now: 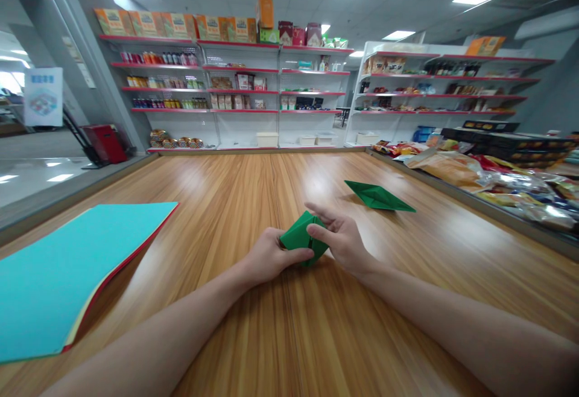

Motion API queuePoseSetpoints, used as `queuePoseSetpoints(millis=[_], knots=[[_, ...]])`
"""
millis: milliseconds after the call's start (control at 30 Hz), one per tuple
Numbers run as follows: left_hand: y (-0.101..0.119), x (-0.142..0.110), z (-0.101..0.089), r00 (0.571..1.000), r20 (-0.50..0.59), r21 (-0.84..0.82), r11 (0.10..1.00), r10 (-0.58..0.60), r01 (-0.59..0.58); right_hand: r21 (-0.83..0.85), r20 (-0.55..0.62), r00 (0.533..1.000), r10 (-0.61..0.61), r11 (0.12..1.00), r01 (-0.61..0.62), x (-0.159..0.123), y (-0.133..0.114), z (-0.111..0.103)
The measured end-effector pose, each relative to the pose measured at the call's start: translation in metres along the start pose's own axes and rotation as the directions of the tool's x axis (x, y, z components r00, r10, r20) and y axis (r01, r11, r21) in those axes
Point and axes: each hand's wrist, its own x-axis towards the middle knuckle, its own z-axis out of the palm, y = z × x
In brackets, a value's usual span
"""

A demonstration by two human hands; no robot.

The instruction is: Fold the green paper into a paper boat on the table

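A folded piece of green paper [298,232] is held between my hands just above the wooden table. My left hand [270,256] grips its left and lower side, the thumb lying across the front and the other fingers hidden behind. From the right, my right hand [340,235] pinches the paper's upper right part with the thumb in front; its other fingers reach behind the top edge. A dark slit shows in the middle of the folded paper. Beyond my right hand, a green paper boat [379,196] lies on the table.
A stack of coloured paper [85,270], turquoise on top, lies at the left of the wooden table [217,204]. Piled snack packets [488,174] stand past the table's raised right edge. Stocked shelves [244,77] line the back, and a red box [105,142] stands at the far left.
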Motion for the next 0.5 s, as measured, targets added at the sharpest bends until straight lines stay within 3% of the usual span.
queuePoseSetpoints(millis=[167,500], knots=[[0.0013,0.0029,0.001,0.998,-0.041,0.024,0.998,-0.049,0.05,0.092,0.08,0.994,0.079,0.992,-0.086,0.0024,0.0051,-0.0034],[0.0048,0.0062,0.0078,0.985,-0.018,-0.254,0.954,-0.171,0.161,0.057,-0.045,0.995,0.094,0.994,-0.091,0.0031,-0.0046,0.0058]])
